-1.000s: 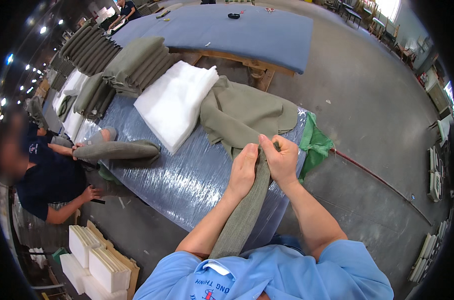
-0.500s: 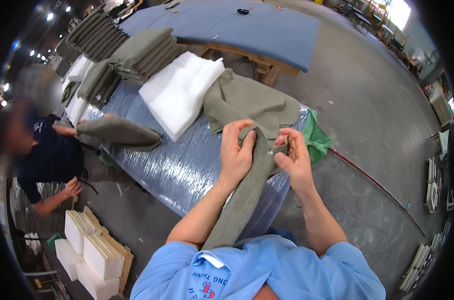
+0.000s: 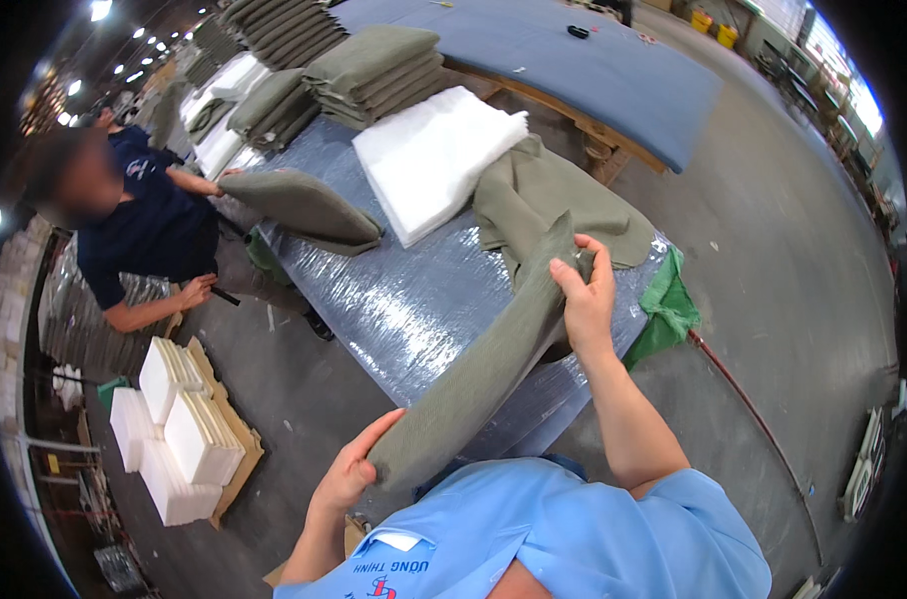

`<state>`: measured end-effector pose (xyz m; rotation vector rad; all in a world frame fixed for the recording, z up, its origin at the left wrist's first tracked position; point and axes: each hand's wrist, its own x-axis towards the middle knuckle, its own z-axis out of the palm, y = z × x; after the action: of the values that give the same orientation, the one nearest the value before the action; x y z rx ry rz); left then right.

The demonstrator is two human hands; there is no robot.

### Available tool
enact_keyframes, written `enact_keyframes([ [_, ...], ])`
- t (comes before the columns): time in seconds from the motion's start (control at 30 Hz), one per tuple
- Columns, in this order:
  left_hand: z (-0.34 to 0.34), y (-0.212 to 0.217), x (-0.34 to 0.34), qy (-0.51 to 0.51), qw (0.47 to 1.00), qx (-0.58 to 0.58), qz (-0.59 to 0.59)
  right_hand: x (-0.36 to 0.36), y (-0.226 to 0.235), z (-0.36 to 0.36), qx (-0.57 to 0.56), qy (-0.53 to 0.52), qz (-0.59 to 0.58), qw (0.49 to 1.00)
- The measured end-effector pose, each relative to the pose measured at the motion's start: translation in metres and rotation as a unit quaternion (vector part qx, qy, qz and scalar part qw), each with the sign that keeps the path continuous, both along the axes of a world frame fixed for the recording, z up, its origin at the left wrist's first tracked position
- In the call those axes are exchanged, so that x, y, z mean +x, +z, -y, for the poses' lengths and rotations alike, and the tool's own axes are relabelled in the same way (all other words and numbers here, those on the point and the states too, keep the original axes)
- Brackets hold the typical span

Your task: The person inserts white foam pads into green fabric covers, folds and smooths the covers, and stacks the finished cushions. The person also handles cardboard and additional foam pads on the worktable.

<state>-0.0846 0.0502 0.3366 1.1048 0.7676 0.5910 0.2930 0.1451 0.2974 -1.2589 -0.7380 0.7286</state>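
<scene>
Both hands on the olive cover (image 3: 493, 349)

Right hand (image 3: 585, 299) pinches its top end, left hand (image 3: 348, 477) grips the bottom end near the chest. It's stretched tight over the edge of the wrapped table (image 3: 393, 299), w/ white foam (image 3: 433, 160) further back.

Grey concrete floor (image 3: 773, 260), smooth and wide on the right. Shiny plastic-wrapped blue tabletop (image 3: 413, 299) in the middle; far behind it a long blue felt-covered tabletop (image 3: 593, 70) on a wooden frame. Stacks of folded olive cloth (image 3: 373, 70) far left. Piles of white foam slabs (image 3: 179, 424) on cardboard, near left. Round ceiling lamps (image 3: 99, 10) far left; bright windows (image 3: 843, 70) far right.
</scene>
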Motion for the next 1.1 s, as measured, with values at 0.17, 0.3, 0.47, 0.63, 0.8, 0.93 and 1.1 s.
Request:
enact_keyframes([
  [0.17, 0.042, -0.042, 0.006, 0.194, 0.974, 0.089, -0.079, 0.005, -0.004, -0.039, -0.018, -0.05, 0.069, 0.996],
  [0.3, 0.033, -0.039, 0.042, 0.221, 0.959, 0.169, -0.057, 0.033, -0.022, -0.048, -0.007, -0.106, 0.126, 0.986],
  [0.47, 0.01, -0.011, 0.09, 0.122, 0.933, 0.333, -0.06, 0.082, -0.031, -0.049, -0.021, -0.113, 0.064, 0.991],
  [0.63, 0.005, 0.015, 0.168, 0.039, 0.901, 0.429, -0.058, 0.137, -0.024, -0.018, -0.088, -0.221, 0.297, 0.925],
  [0.8, 0.008, 0.021, 0.208, 0.048, 0.884, 0.449, -0.119, 0.069, 0.002, 0.055, 0.051, -0.025, 0.192, 0.98],
  [0.93, 0.007, 0.037, 0.235, 0.044, 0.872, 0.475, -0.11, 0.02, 0.061, 0.128, 0.229, 0.008, 0.279, 0.932],
  [1.1, 0.008, 0.04, 0.247, 0.031, 0.88, 0.463, -0.101, 0.041, 0.058, 0.127, 0.247, 0.01, 0.281, 0.927],
])
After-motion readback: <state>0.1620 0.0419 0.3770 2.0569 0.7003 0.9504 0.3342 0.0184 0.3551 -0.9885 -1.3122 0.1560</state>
